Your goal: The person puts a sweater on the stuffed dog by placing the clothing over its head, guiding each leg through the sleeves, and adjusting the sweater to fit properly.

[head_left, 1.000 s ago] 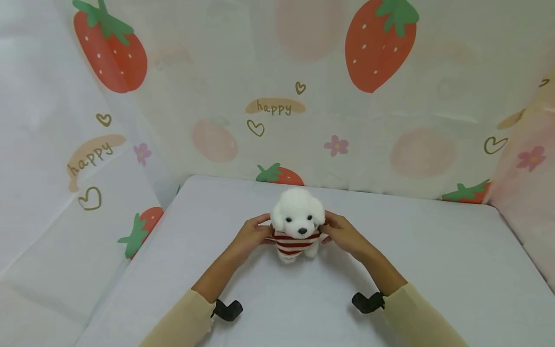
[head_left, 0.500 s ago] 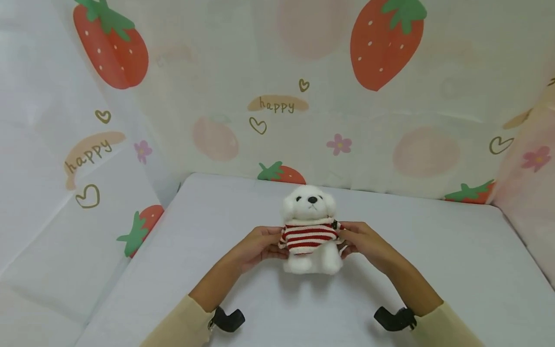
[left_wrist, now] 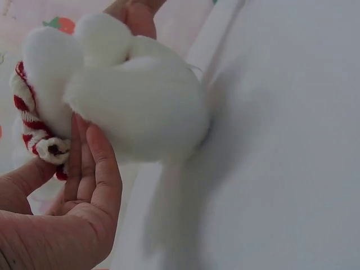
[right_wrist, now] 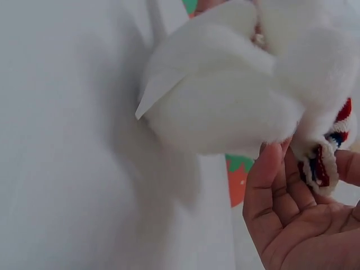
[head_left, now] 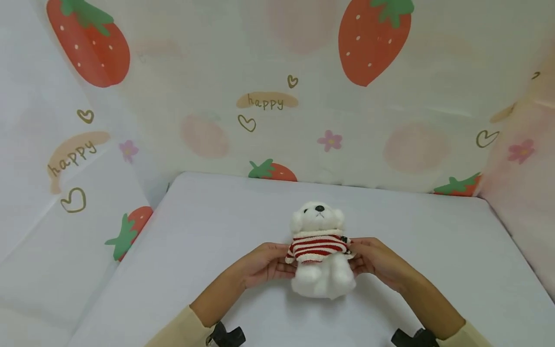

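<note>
A white plush dog [head_left: 323, 274] in a red-and-white striped sweater [head_left: 318, 246] is held between both hands, tipped back so its muzzle points up and its belly and legs face the head camera. My left hand [head_left: 270, 262] grips its side at the sweater's sleeve, thumb above and fingers under the body. On the other side my right hand [head_left: 375, 260] holds it the same way, by the sweater's cuff. In the left wrist view the fingers [left_wrist: 101, 169] press into the white fur. A small white tag [right_wrist: 160, 93] sticks out from the plush in the right wrist view.
The white table [head_left: 217, 212] spreads under the hands, with the toy's shadow on it. A curtain [head_left: 208, 58] printed with strawberries, hearts and "happy" hangs behind and at the sides. Black wrist cameras [head_left: 227, 335] sit at both cuffs.
The plush dog has come nearer and slightly right, tilting back from facing forward and down to muzzle up. Both hands have moved with it, still holding its sides.
</note>
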`<state>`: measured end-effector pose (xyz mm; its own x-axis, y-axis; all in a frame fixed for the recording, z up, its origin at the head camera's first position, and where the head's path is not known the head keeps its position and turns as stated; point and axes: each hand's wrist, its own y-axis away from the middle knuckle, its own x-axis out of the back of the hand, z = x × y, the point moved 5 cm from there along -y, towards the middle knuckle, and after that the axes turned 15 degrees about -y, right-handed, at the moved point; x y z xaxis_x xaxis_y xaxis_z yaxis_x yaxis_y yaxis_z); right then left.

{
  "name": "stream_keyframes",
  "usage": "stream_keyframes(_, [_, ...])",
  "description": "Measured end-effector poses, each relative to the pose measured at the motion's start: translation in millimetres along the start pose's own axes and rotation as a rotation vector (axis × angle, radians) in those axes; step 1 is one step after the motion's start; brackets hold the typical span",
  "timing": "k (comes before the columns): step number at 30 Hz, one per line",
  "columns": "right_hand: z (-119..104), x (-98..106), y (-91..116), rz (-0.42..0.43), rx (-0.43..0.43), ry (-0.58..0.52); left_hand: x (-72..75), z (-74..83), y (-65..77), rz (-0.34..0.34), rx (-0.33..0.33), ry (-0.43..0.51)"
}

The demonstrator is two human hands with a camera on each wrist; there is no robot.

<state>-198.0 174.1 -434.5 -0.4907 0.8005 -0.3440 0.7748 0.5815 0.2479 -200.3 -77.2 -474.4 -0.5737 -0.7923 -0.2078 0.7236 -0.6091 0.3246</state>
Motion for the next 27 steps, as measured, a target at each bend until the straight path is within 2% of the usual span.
stream_keyframes(7, [13,0,2,0.049,-0.036,-0.067,-1.6,-5.2,4.0,-0.009,0.015,0.071])
stream_keyframes(14, [26,-10,-9,0.001,-0.173,-0.232,-4.5,-18.0,18.5,-0.052,0.041,0.255])
stream_keyframes(19, [40,-17,-19,-0.028,-0.265,-0.331,0.6,-33.4,26.9,-0.037,0.06,0.331])
stream_keyframes(23, [45,-17,-27,-0.019,-0.26,-0.309,7.2,-38.1,32.0,-0.007,0.052,0.336])
stream_keyframes(27, [44,-12,-28,0.045,-0.216,-0.175,9.8,-35.1,35.2,0.039,0.038,0.276])
